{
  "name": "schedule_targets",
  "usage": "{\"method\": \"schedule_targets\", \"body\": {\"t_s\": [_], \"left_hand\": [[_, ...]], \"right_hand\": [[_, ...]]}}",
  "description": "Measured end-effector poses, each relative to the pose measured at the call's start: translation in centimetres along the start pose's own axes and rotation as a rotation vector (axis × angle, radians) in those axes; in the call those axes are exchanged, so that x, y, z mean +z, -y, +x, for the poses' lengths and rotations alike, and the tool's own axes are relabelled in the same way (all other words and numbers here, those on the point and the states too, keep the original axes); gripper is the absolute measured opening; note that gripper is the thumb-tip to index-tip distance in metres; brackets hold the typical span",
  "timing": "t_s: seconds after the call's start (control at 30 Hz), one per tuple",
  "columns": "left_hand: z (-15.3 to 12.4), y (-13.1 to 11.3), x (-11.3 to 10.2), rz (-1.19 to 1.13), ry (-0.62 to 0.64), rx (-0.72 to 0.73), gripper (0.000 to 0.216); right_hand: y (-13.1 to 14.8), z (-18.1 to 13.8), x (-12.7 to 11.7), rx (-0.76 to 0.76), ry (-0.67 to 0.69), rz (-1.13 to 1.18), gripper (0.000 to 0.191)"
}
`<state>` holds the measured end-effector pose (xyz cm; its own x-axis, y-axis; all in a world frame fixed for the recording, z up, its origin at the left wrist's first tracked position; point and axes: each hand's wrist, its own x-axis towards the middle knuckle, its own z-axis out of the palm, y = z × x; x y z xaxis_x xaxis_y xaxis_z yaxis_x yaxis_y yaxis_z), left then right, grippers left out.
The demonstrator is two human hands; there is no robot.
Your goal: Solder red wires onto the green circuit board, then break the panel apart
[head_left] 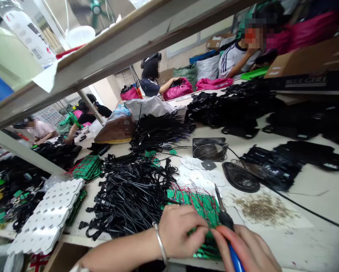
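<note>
My right hand (243,245) is closed round a soldering iron (225,217) with a blue and black handle, its metal tip pointing up and away. My left hand (183,230), with a silver bangle at the wrist, has its fingers curled in a pinch close to my right fingertips. What the left fingers hold is too small or hidden to make out. Beneath and beyond both hands lie green circuit boards (199,202) with thin red wires. A heap of black power cords with plugs (127,192) lies to the left of them.
A small fan (209,149), a black oval stand (241,176) and brown scraps (267,209) lie beyond my right hand. White moulded panels (49,215) are stacked at left. Black casings (228,105) are piled behind. A shelf beam (115,49) crosses above; people sit beyond.
</note>
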<state>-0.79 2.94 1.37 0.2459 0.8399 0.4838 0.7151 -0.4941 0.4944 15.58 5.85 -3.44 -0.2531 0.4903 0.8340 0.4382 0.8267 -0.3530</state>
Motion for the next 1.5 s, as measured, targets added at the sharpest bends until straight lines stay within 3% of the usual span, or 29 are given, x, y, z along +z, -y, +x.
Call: {"method": "schedule_targets", "body": {"t_s": [0.17, 0.33, 0.4, 0.57, 0.7, 0.87, 1.0, 1.1, 1.27, 1.4, 1.5], "left_hand": [[0.3, -0.3, 0.5, -0.261, -0.211, -0.325, 0.017], [0.4, -0.7, 0.0, -0.536, -0.180, -0.625, 0.021], [0.3, -0.7, -0.3, -0.526, -0.166, -0.606, 0.020], [0.0, -0.3, -1.1, -0.261, -0.054, -0.378, 0.012], [0.1, -0.6, -1.4, -0.176, -0.015, -0.352, 0.014], [1.1, 0.0, -2.1, 0.005, 0.068, -0.261, 0.015], [2.1, 2.1, -1.5, 0.169, 0.277, -0.260, 0.014], [2.3, 2.8, -0.7, 0.213, 0.387, -0.273, 0.013], [2.1, 2.8, -0.5, 0.177, 0.398, -0.226, 0.015], [2.1, 2.4, -0.6, 0.179, 0.396, -0.202, 0.016], [2.3, 2.1, -0.2, 0.240, 0.419, -0.190, 0.015]], "right_hand": [[0.5, 0.7, 1.9, 0.055, -0.109, 0.019, 0.014], [1.2, 1.4, 3.0, 0.098, -0.182, 0.077, 0.019], [1.4, 1.6, 3.0, 0.087, -0.183, 0.058, 0.019], [1.4, 2.1, 2.5, -0.043, -0.142, 0.018, 0.017], [1.9, 2.2, 2.1, -0.022, -0.108, 0.022, 0.015], [2.0, 1.0, 1.0, 0.112, -0.151, 0.025, 0.017], [1.5, -1.3, -0.6, 0.288, -0.170, 0.167, 0.013], [1.5, -2.5, -1.9, 0.337, -0.209, 0.335, 0.019], [2.2, -2.6, -3.5, 0.358, -0.196, 0.412, 0.018], [2.8, -2.4, -4.0, 0.517, -0.142, 0.315, 0.014], [3.0, -2.7, -3.8, 0.551, -0.132, 0.240, 0.010]]}}
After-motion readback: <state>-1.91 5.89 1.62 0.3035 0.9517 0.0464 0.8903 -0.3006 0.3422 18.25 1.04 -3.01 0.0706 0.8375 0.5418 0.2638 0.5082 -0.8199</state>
